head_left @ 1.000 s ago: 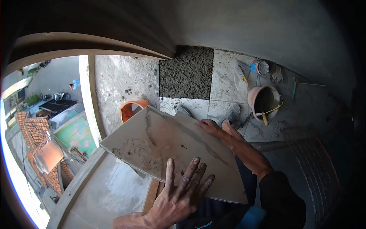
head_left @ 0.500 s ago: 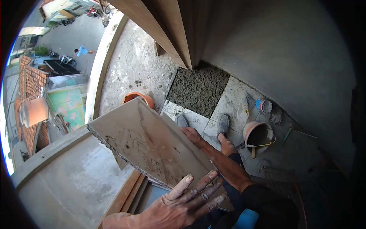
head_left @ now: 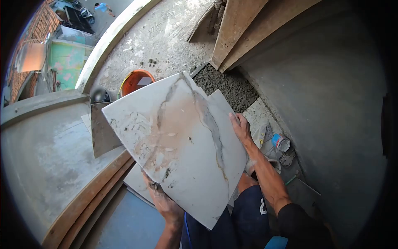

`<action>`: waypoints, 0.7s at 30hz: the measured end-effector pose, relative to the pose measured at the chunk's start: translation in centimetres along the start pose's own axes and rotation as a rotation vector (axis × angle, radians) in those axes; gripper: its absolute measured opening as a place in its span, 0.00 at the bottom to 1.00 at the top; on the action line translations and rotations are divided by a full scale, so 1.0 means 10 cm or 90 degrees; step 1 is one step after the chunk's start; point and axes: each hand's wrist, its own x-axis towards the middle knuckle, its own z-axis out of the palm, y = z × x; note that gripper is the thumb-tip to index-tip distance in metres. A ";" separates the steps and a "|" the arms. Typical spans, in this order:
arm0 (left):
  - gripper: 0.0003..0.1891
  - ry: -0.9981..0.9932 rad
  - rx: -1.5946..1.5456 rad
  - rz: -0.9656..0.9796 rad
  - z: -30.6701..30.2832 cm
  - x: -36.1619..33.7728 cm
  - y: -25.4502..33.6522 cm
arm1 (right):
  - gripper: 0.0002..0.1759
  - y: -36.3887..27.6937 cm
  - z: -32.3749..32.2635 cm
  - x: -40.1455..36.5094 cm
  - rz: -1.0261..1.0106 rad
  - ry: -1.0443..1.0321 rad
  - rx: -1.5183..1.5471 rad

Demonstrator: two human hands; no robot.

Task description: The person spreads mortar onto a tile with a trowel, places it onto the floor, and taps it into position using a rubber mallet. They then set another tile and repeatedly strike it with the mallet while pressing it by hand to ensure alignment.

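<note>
A large white tile with grey marble veins is held up in front of me, its face smeared with brown mud and bits of mortar. My left hand grips its lower left edge, fingers partly hidden beneath. On the upper right edge, my right hand has its thumb and fingers closed round the rim. Beyond the tile lies a patch of wet grey mortar on the floor, partly covered from sight. More tiles show under the left side of the held one.
An orange bucket stands past the tile's far left edge. Wooden boards lean above the mortar. Along the right wall sits a blue can. Planks lie at left. A low wall borders the drop to the street.
The tile has turned to face me more fully. My left hand went from spread open in front of it to gripping its lower left edge. The view has shifted.
</note>
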 end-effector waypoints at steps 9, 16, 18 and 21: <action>0.23 0.000 -0.216 -0.105 0.59 1.49 -3.29 | 0.36 1.30 0.33 1.48 -0.078 0.196 -0.245; 0.19 -0.142 -0.016 -0.073 0.63 2.03 -4.38 | 0.33 1.56 0.67 1.85 -0.139 0.275 -0.238; 0.19 -0.147 0.037 -0.055 0.64 2.13 -4.71 | 0.32 1.68 0.75 1.85 -0.172 0.303 -0.263; 0.15 -0.110 0.049 0.008 0.73 2.27 -4.92 | 0.31 1.62 0.80 1.86 -0.153 0.282 -0.187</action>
